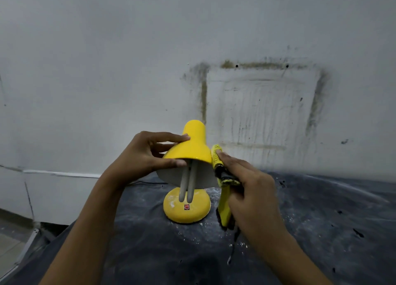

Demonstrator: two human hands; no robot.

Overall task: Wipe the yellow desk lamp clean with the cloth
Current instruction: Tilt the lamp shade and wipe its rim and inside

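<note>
The yellow desk lamp stands on a dark covered table, its round base bearing a small red switch. Its shade tilts toward me, showing a white inside and a white tube bulb. My left hand grips the shade's left side, fingers on top and thumb at the rim. My right hand holds a yellow and black cloth and presses it against the shade's right edge. Part of the cloth hangs down beside the base.
A stained grey wall rises directly behind the table. The table's dark cover is speckled with white flecks. A thin black cord runs left from the lamp. The floor lies at the lower left, beyond the table's edge.
</note>
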